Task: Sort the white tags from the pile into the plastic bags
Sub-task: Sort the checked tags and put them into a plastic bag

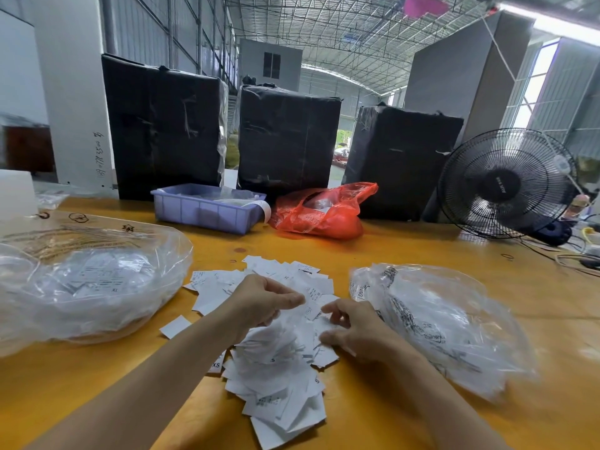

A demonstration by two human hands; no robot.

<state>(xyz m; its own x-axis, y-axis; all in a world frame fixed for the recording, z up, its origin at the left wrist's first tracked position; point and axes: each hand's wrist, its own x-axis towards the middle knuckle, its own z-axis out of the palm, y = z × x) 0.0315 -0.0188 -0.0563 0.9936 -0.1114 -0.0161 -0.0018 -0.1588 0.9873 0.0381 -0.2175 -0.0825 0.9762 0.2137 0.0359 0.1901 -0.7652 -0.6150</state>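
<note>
One pile of white tags lies mid-table. The left hand pinches a handful of tags; the right hand curls, fingering one. Two clear plastic bags: one at nine o'clock, one at three. At twelve o'clock: three black bales.

Two bare forearms in view, no sleeves visible up to the frame edge. Left hand and right hand: no gloves, no rings, no watch or wristband on either wrist. Nails short, unpainted as far as visible. No markings or tape on the arms.
</note>
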